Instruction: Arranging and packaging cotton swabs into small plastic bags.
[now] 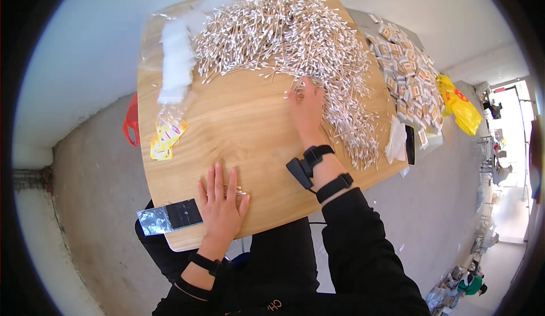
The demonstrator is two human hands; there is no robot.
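A large heap of cotton swabs (284,29), white-tipped with brown sticks, spreads over the far and right parts of the wooden table (244,117). At the heap's near edge, my right hand (307,112) reaches in among the swabs, thumb and fingers bent and apart. Its fingertips touch loose swabs, and no firm grip shows. My left hand (220,211) lies flat near the table's front edge, fingers spread. A few cotton swabs (238,191) stick out beside and under its fingers; the palm hides the rest.
Left on the table lie a stack of clear plastic bags (177,60), yellow-and-white labels (167,138) and a dark phone-like rectangle with silvery film (184,213). Many small packs (409,75) pile on a surface at right, beside a yellow bag (460,105). A red bag (131,120) hangs at left.
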